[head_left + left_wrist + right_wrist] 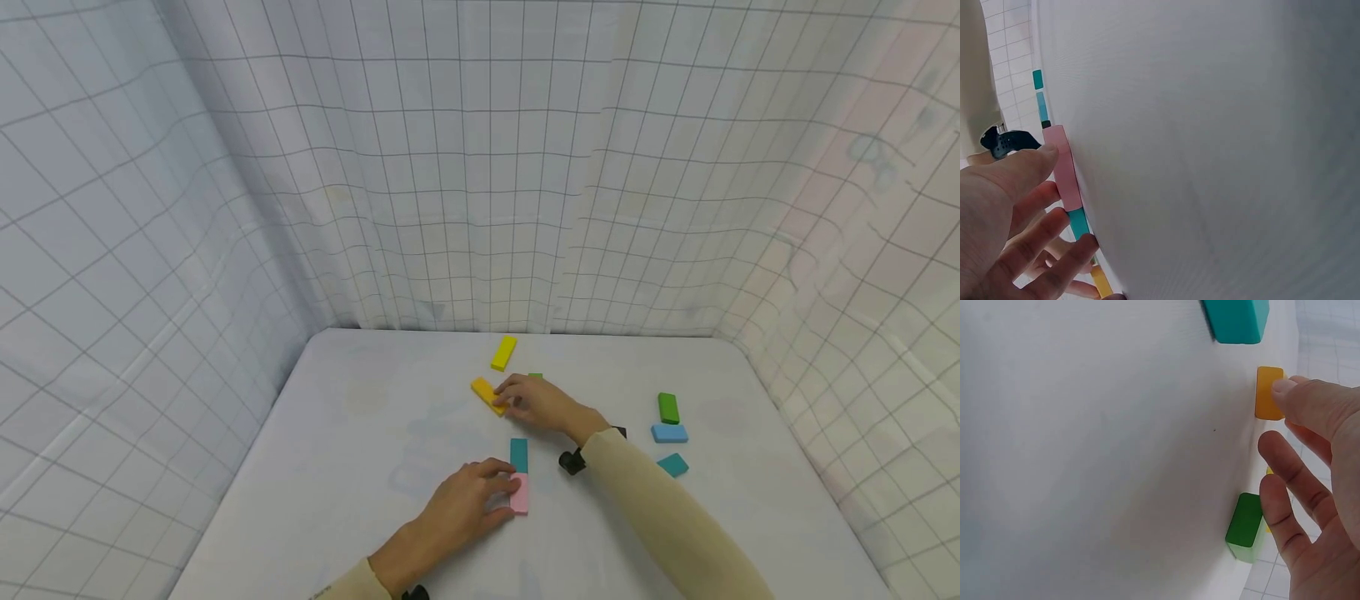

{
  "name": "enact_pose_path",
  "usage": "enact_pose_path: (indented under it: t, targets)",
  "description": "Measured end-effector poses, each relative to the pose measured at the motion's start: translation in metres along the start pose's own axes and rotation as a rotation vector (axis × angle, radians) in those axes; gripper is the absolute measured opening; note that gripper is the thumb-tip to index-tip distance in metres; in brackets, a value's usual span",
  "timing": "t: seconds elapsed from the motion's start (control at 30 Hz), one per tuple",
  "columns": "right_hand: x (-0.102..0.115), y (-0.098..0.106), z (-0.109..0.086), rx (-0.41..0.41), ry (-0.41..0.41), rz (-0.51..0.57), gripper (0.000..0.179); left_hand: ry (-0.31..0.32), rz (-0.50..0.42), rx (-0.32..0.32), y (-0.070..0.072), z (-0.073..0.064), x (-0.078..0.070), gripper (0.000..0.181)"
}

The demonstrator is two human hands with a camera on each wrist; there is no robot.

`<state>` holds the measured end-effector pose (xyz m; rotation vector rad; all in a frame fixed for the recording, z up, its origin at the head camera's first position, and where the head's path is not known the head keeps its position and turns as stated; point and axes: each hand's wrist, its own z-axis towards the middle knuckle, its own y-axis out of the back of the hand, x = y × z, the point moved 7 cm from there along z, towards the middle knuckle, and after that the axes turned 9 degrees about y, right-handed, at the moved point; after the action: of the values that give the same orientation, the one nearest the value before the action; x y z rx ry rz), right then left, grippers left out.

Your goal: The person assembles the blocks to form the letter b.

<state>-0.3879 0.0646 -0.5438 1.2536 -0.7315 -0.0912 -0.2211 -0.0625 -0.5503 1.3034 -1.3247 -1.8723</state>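
Observation:
My right hand [542, 403] pinches an orange-yellow block [483, 390] that lies slanted on the table. In the right wrist view, the thumb is on the orange block [1269, 394] with a finger behind it, and the other fingers are spread. With loosely bent fingers, my left hand [467, 500] touches the side of a pink block [519, 496]. End to end with the pink block, a teal block [519, 454] lies beyond it in one line. In the left wrist view, the thumb rests on the pink block [1062, 169] and fingertips reach the teal block [1078, 223].
A yellow block [504, 353] lies at the back, and a green block [535, 376] is partly hidden behind my right hand. Toward the right are a green block [668, 408], a light blue block [669, 433] and a teal block [673, 465]. Gridded white curtains [480, 208] surround the table.

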Motion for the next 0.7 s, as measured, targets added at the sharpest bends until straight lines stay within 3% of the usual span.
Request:
enact_pose_path:
  t: [0.7]
  targets:
    - [-0.004, -0.001, -0.016, -0.017, 0.040, 0.022, 0.034, 0.014, -0.026, 0.022, -0.002, 0.002, 0.004, 0.040]
